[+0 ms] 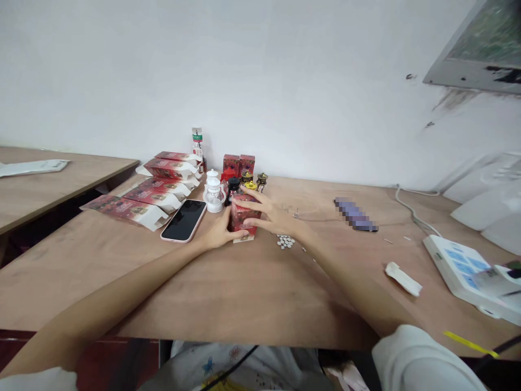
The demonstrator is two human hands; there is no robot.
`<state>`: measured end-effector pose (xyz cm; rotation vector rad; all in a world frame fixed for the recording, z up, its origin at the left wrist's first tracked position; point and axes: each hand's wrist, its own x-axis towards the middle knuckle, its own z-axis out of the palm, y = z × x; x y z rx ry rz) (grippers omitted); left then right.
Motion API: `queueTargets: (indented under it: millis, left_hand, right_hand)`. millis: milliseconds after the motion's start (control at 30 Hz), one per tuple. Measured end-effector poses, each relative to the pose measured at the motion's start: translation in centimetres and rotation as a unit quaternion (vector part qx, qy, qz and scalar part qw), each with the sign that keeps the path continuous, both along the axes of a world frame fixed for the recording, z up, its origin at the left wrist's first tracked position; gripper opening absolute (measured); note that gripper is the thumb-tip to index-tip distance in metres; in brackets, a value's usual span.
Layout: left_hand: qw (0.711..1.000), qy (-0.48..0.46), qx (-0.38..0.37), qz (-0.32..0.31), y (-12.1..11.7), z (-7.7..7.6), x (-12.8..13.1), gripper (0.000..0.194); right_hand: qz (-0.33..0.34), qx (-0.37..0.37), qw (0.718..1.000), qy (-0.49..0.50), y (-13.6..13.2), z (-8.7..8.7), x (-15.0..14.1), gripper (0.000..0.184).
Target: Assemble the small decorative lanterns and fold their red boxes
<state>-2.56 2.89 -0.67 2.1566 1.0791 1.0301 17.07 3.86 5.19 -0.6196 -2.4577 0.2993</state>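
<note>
A small red printed box [245,213] stands upright on the table between my two hands. My left hand [217,232] grips its left side and lower front, the thumb across the near bottom edge. From the right, my right hand [272,214] holds it, fingers spread over the top and front, thumb on the face. A pale flap sticks out below the box. Just behind and left are miniature lanterns: a white lantern [214,195], a black lantern [233,187], a red lantern [228,175] and gold-topped ones, including a dark lantern [262,180].
Open flattened red cartons [134,209] lie left, near a phone [185,220]. Two closed red boxes [232,163] stand by the wall. Right are coin-like discs [285,241], a blurred purple object [355,214], a white wrapper [402,278] and a power strip [459,266] with a cable.
</note>
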Motion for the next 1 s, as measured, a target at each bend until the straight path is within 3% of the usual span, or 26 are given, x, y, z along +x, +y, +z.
queueTargets:
  millis: [100,233,333,400,533,767,900,1000]
  left_hand:
    - [0.993,0.118,0.005,-0.012,0.0,0.0,0.1,0.075]
    - [0.968,0.245,0.052,-0.033,0.3,-0.7,0.0,0.058]
    - [0.956,0.279,0.065,-0.056,0.5,-1.3,-0.2,0.059]
    - [0.951,0.298,0.062,-0.062,0.6,-1.5,-0.3,0.061]
    - [0.947,0.307,0.066,-0.065,0.7,-1.6,-0.4,0.063]
    - [0.945,0.307,0.081,-0.072,0.8,-1.9,-0.7,0.061]
    - [0.948,0.300,0.083,-0.074,0.6,-1.7,-0.6,0.061]
    - [0.945,0.313,0.069,-0.072,0.5,-1.4,-0.5,0.063]
  right_hand:
    - [-0.015,-0.021,0.999,-0.021,-0.2,1.9,1.4,0.055]
    - [-0.092,-0.070,0.993,0.016,2.2,7.0,4.7,0.073]
    - [-0.175,-0.031,0.983,0.053,5.3,10.4,7.2,0.067]
    - [-0.240,0.007,0.968,0.072,7.4,11.6,7.9,0.065]
    - [-0.332,0.033,0.941,0.061,11.2,10.9,7.0,0.069]
    - [-0.350,-0.037,0.936,0.021,16.6,6.7,2.9,0.062]
    - [-0.335,-0.075,0.939,-0.016,17.4,5.3,1.6,0.059]
    - [-0.351,-0.060,0.934,-0.017,16.2,4.8,0.6,0.057]
